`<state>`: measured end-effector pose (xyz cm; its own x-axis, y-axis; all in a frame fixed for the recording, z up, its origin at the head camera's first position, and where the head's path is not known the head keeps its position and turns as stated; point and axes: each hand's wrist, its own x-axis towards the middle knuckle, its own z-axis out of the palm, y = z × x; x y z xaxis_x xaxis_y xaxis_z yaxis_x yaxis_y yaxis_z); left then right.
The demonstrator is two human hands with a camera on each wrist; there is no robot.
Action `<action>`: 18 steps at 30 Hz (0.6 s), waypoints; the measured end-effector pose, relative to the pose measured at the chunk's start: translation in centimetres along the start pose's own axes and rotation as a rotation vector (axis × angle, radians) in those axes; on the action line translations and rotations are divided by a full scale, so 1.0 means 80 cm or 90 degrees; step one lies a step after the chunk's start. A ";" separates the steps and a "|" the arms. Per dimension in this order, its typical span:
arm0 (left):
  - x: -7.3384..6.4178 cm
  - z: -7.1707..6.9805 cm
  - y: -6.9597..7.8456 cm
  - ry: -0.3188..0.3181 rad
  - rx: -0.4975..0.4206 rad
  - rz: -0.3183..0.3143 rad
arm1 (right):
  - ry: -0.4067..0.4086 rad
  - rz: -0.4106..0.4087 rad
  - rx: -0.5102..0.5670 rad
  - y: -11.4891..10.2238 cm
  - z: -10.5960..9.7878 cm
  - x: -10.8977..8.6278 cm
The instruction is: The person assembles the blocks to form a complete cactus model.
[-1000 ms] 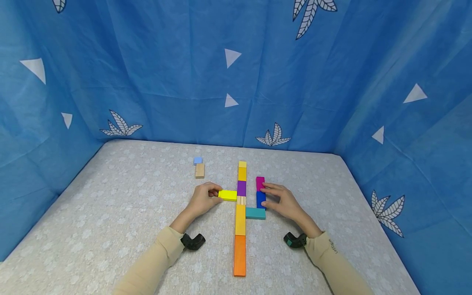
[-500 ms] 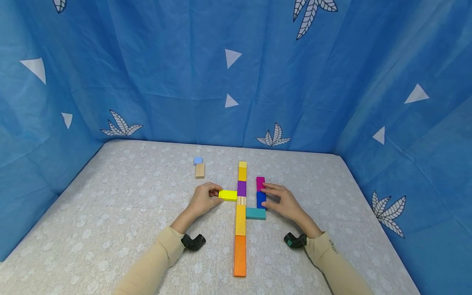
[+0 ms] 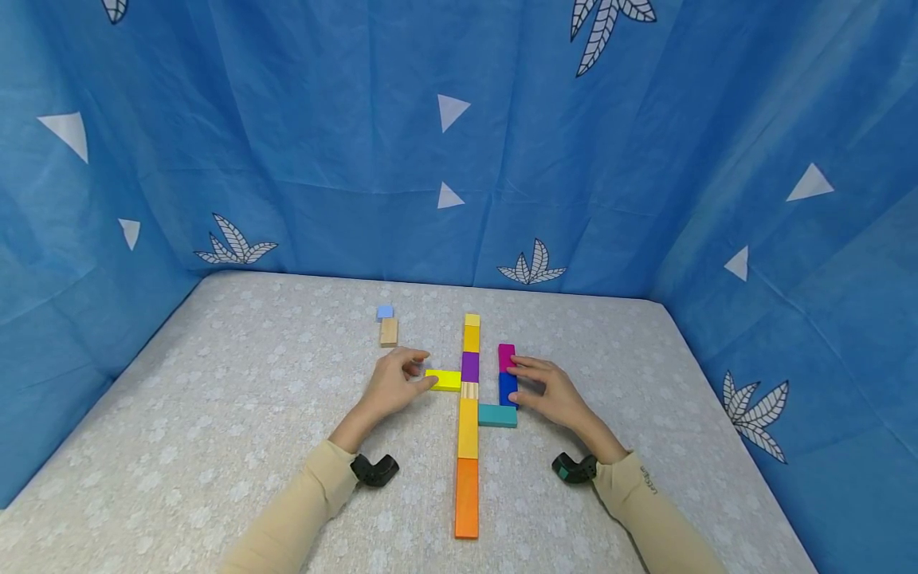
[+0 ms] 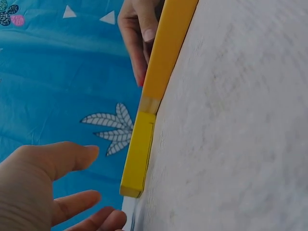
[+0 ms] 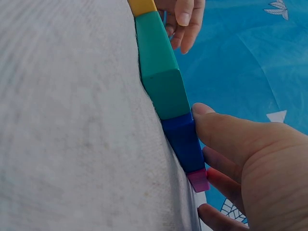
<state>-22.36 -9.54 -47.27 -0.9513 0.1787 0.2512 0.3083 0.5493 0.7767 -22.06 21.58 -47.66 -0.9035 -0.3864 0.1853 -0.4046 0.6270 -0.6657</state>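
A line of blocks runs away from the person: orange [image 3: 467, 498], amber [image 3: 468, 429], striped [image 3: 469, 390], purple [image 3: 469, 367] and more yellow ones beyond. A bright yellow block [image 3: 446, 380] juts left from it, its end meeting the line. Thumb and fingers spread, my left hand [image 3: 390, 384] is beside that block's outer end and holds nothing. To the right, a teal block [image 3: 496, 415] touches the line, with a blue block [image 3: 508, 388] and a magenta block [image 3: 506, 358] beyond it. My right hand [image 3: 552, 392] rests relaxed fingertips along the blue and magenta blocks' right side.
Farther back on the left, a plain wooden block [image 3: 389, 332] lies by a small light-blue block [image 3: 385, 312]. The tabletop [image 3: 287, 359] has a pale patterned cloth. A blue curtain [image 3: 323, 159] surrounds its back and sides.
My left hand has let go of the bright yellow block; its fingers have lifted and spread away from the thumb. The right hand and all the blocks stay in place.
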 end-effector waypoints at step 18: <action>0.013 -0.037 -0.036 0.137 -0.051 -0.121 | -0.003 0.005 -0.006 0.001 0.001 0.001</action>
<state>-24.25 -13.38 -47.51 -0.9729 -0.1030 0.2073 0.1319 0.4889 0.8623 -22.15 21.56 -47.72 -0.9061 -0.3843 0.1770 -0.3990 0.6368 -0.6597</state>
